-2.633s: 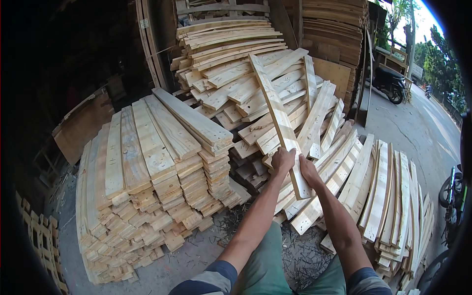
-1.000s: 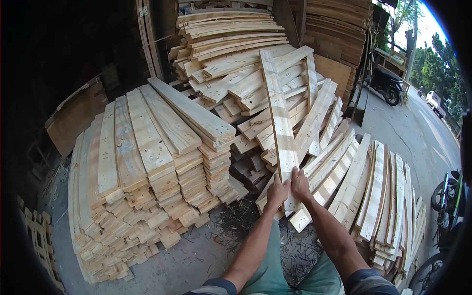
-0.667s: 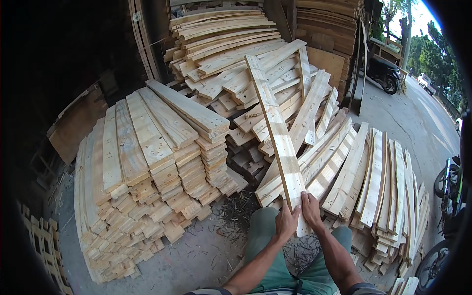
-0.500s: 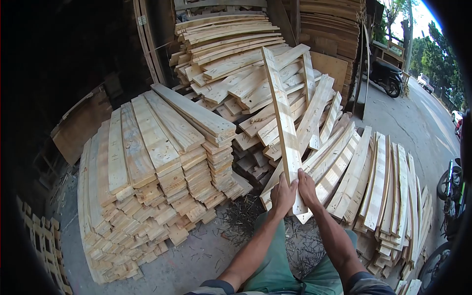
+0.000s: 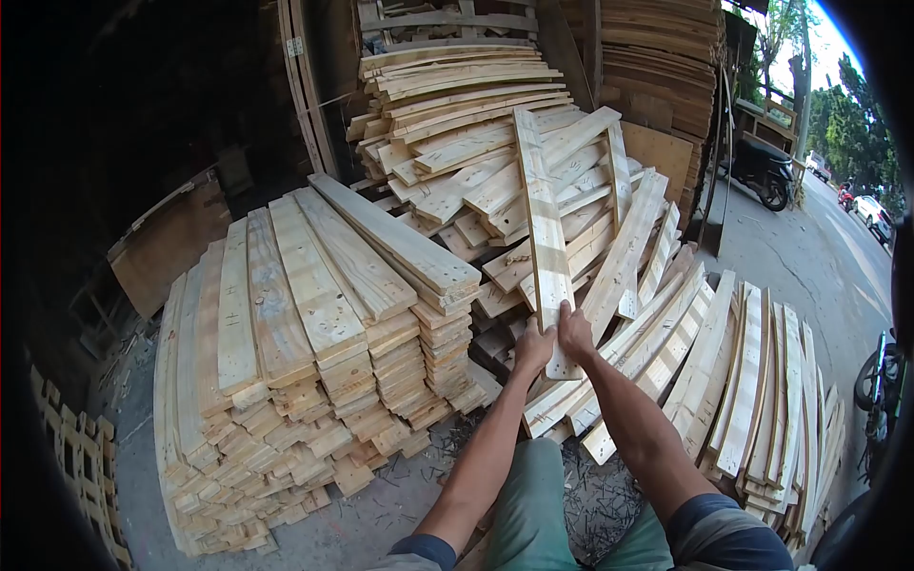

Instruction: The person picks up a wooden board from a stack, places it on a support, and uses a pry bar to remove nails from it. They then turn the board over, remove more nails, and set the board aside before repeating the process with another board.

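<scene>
A long pale wooden plank (image 5: 545,219) points away from me, gripped near its close end by both hands. My left hand (image 5: 534,348) is closed on its left edge. Opposite it, my right hand (image 5: 575,333) is closed on the right edge, thumb on the upper face. The plank's far end overlaps a jumbled heap of boards (image 5: 476,190) in this view. To the left of my hands stands a neat stack of planks (image 5: 300,276). Under and right of the held plank, loose boards (image 5: 657,352) lie fanned out.
Nails or splinters litter the concrete floor (image 5: 386,514). A slatted pallet (image 5: 81,466) lies at the lower left. Tall stacked boards (image 5: 657,48) stand at the back. A parked motorcycle (image 5: 762,171) and a road (image 5: 847,247) are on the right, with another motorcycle (image 5: 876,390) closer.
Both hands have pushed forward and up with the plank, its near end moving away from my legs. The view has shifted slightly, so the stacks sit lower and further right.
</scene>
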{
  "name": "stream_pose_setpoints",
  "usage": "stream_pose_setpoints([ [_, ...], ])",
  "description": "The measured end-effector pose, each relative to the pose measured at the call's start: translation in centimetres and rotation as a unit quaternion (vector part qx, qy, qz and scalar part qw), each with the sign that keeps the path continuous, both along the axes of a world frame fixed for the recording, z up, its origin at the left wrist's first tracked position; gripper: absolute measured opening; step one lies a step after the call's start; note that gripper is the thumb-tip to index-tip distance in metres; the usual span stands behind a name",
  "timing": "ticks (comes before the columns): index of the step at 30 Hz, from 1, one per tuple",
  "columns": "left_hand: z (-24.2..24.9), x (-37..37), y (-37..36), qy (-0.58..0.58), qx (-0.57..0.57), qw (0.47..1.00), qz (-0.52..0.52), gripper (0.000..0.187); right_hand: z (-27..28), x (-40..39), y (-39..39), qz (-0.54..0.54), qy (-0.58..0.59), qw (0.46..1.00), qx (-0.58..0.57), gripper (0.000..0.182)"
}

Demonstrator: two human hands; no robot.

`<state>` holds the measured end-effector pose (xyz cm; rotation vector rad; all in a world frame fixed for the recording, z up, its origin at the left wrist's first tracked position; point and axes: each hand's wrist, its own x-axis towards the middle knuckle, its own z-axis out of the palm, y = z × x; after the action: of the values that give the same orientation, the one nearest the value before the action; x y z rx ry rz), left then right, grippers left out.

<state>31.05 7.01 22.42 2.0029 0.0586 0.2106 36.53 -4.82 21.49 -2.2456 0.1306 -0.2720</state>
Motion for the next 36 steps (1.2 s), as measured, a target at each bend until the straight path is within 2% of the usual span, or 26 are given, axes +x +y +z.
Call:
stream_pose_setpoints([
  [1,-2.3,-1.7,-0.6,0.014,-0.05,0.998,-0.035,0.048,-2.5,-1.8,-1.2,0.012,0.001,1.0,-0.028,0.07],
  [2,-4.6,-4.0,-1.8,0.03,-0.042,0.998,-0.029,0.048,-3.5,-4.8,-2.1,0.006,0.019,0.999,-0.026,0.068],
  [5,-6.9,-11.0,-5.8,0.07,-0.076,0.994,-0.023,0.048,-4.6,-12.5,-5.4,-0.01,0.036,0.999,-0.029,0.062],
  [7,-9.1,-15.7,-8.6,0.055,-0.102,0.993,-0.037,0.046,-4.4,-17.4,-7.7,-0.016,0.044,0.998,-0.035,0.06],
  [10,-8.8,-22.9,-11.5,0.046,-0.087,0.994,-0.042,0.047,-5.9,-23.0,-11.2,-0.007,0.045,0.998,-0.045,0.057],
  [13,-6.8,-26.4,-11.7,0.022,-0.11,0.993,-0.046,0.049,-2.9,-26.5,-10.7,-0.021,0.082,0.996,-0.003,0.055],
  [18,-6.4,-27.3,-10.7,0.076,-0.116,0.989,-0.052,0.052,-3.0,-27.4,-9.9,-0.034,0.067,0.997,0.024,0.056],
  [20,-6.7,-25.8,-11.7,0.039,-0.105,0.993,-0.04,0.053,-2.6,-26.3,-10.6,-0.044,0.051,0.997,0.021,0.056],
  [21,-6.7,-25.0,-12.4,0.003,-0.1,0.995,-0.027,0.054,-2.0,-25.2,-11.2,-0.052,0.034,0.998,0.006,0.056],
  [25,-3.7,-18.9,-15.3,-0.028,-0.122,0.988,-0.096,0.055,2.6,-20.6,-14.5,-0.042,0.003,0.999,-0.014,0.058],
  [27,-3.0,-17.5,-18.4,-0.032,-0.16,0.982,-0.1,0.054,4.4,-19.4,-16.9,-0.054,0.003,0.997,-0.046,0.059],
  [28,-2.7,-16.9,-20.0,0.007,-0.179,0.978,-0.109,0.053,5.3,-19.4,-18.3,-0.052,0.009,0.996,-0.066,0.055],
  [29,-2.6,-17.0,-21.7,-0.02,-0.196,0.975,-0.097,0.051,6.2,-19.7,-19.3,-0.05,0.013,0.995,-0.084,0.052],
  [30,-2.5,-17.7,-23.0,-0.023,-0.186,0.978,-0.096,0.052,6.4,-20.5,-20.5,0.022,-0.046,0.982,-0.179,0.044],
  [31,-2.5,-18.7,-24.0,-0.028,-0.177,0.979,-0.095,0.052,6.4,-21.4,-21.5,0.006,0.011,0.986,-0.166,0.039],
  [32,-3.5,-19.5,-24.6,-0.05,-0.205,0.973,-0.095,0.053,5.6,-22.0,-22.1,0.004,-0.012,0.985,-0.17,0.042],
  [33,-2.6,-21.1,-24.0,0.002,-0.207,0.971,-0.118,0.053,4.4,-23.0,-22.7,0.004,-0.036,0.985,-0.171,0.044],
  [34,-4.5,-22.0,-24.3,-0.048,-0.195,0.972,-0.118,0.054,3.1,-24.3,-23.0,-0.027,-0.012,0.991,-0.131,0.047],
  [35,-4.9,-24.2,-24.0,0.0,-0.193,0.971,-0.142,0.056,1.7,-26.0,-23.3,-0.058,0.011,0.994,-0.09,0.051],
  [36,-7.3,-26.4,-24.8,-0.07,-0.182,0.974,-0.119,0.056,0.3,-28.5,-23.6,-0.075,0.019,0.996,-0.055,0.054],
])
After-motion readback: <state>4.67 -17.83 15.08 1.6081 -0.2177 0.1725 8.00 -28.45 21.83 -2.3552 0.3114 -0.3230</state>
